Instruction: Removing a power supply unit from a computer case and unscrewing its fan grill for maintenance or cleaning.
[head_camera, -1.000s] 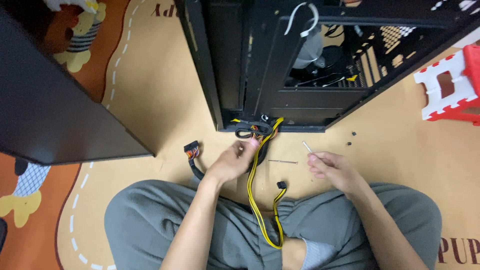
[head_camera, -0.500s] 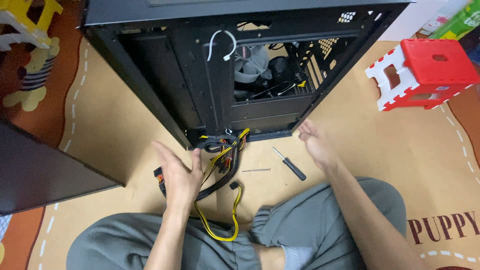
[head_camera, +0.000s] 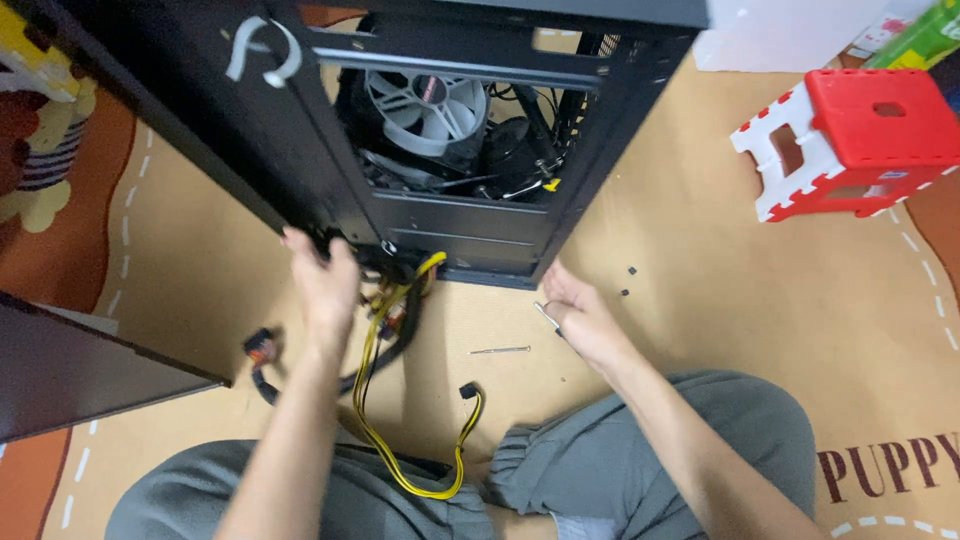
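Observation:
A black computer case lies open in front of me, with a grey fan inside. My left hand grips the case's lower front edge, just above a bundle of yellow and black cables that spills onto the floor. My right hand lies on the floor mat right of the case, closed over a screwdriver whose metal shaft sticks out from under it. A thin metal pin lies between my hands.
A black side panel lies at the left. A red and white plastic stool stands at the right. Two small black screws lie on the tan mat. A black connector lies left of the cables. My grey-trousered legs fill the bottom.
My left hand has risen from the cables to the case's lower edge. My right hand has dropped onto the screwdriver that lay on the mat. The view has closed in on the case.

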